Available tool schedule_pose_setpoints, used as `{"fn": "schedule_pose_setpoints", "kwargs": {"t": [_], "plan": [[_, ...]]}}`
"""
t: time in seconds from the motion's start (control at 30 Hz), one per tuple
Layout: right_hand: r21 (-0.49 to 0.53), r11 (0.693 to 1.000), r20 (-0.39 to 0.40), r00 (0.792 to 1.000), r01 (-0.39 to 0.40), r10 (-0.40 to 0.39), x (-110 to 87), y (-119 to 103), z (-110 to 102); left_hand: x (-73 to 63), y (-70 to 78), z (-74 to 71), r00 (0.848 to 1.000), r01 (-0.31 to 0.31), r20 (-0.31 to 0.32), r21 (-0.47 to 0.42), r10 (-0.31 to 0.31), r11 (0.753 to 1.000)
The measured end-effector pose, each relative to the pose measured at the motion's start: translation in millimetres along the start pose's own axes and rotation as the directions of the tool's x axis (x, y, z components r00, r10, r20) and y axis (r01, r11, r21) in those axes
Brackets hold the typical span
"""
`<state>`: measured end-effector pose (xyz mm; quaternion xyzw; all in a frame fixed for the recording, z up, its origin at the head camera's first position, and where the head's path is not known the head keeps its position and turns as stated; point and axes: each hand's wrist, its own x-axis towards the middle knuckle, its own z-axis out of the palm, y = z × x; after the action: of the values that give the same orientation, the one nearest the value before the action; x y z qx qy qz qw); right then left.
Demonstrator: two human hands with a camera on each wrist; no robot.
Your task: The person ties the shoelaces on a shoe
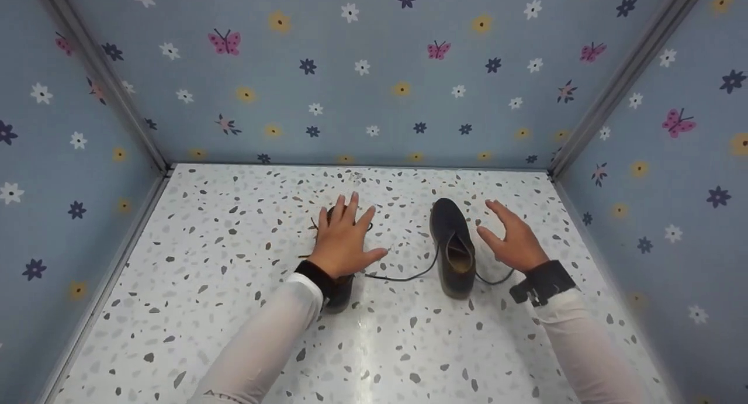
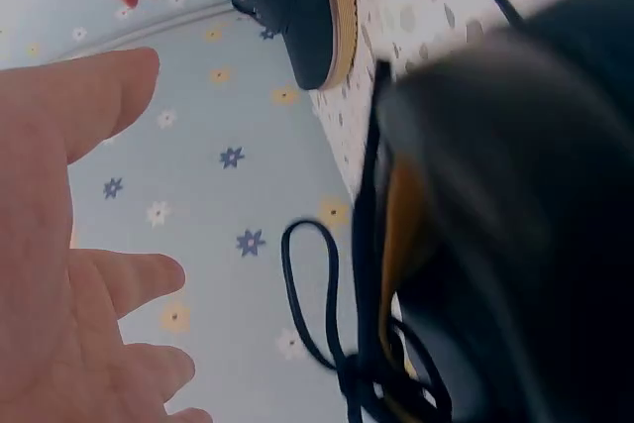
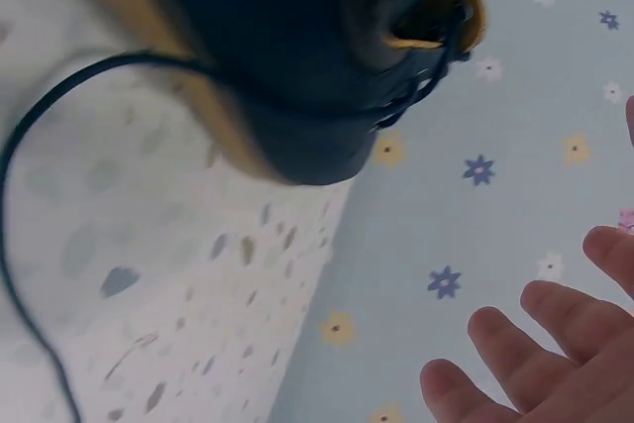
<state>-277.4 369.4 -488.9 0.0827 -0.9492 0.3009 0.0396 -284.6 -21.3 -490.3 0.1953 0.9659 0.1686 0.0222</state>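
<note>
Two dark blue lace-up shoes stand on the speckled surface, toes pointing away from me. My left hand is spread palm-down above the left shoe, hiding most of it in the head view. In the left wrist view that shoe's lace is knotted with a loop sticking out. My right hand hovers to the right of the right shoe, fingers extended and holding nothing. The right shoe's lace trails loose to both sides; one end curves across the surface in the right wrist view.
Blue panels with flowers and butterflies wall in the white speckled surface at the back, left and right. Grey metal strips run along the panel corners. A dark band circles the right wrist.
</note>
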Motion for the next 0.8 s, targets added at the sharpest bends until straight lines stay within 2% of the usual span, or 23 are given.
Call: {"fn": "schedule_pose_setpoints", "kwargs": {"t": [0.23,0.53,0.7,0.8], "plan": [[-0.043,0.997,0.131,0.989,-0.063,0.068,-9.6,16,0,12.3,25.9,12.1,0.999,-0.02,0.049,0.029,0.019,0.999],[-0.052,0.993,0.302,0.946,-0.109,0.12,-10.2,18,13,23.5,51.0,32.1,0.99,-0.035,0.138,-0.007,0.035,0.999],[-0.033,0.993,0.341,0.932,-0.117,0.121,-10.2,17,20,29.1,63.5,46.7,0.985,-0.04,0.166,-0.017,0.042,0.999],[-0.039,0.992,0.345,0.93,-0.122,0.128,-9.4,16,23,32.7,73.1,53.5,0.978,-0.04,0.203,-0.031,0.046,0.999]]}}
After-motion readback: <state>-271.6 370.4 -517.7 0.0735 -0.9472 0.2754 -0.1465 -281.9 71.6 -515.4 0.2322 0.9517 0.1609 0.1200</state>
